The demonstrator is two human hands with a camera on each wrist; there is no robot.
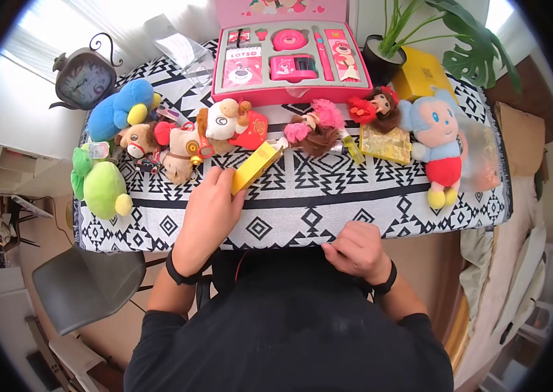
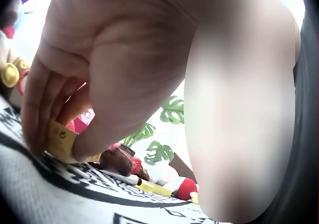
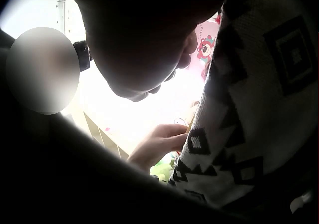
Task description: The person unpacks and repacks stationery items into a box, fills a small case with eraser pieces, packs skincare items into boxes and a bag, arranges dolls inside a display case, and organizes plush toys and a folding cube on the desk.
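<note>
Left hand reaches forward over patterned cloth, fingers gripping narrow yellow box, centre-left, tilted far-right. Right hand at near edge, right of centre, fingers curled, empty. Plush toys and dolls line box's left, right sides; bare cloth between box and near edge.

Left hand, upper left, gripping yellow box, lower left; green leaves, centre right.
</note>
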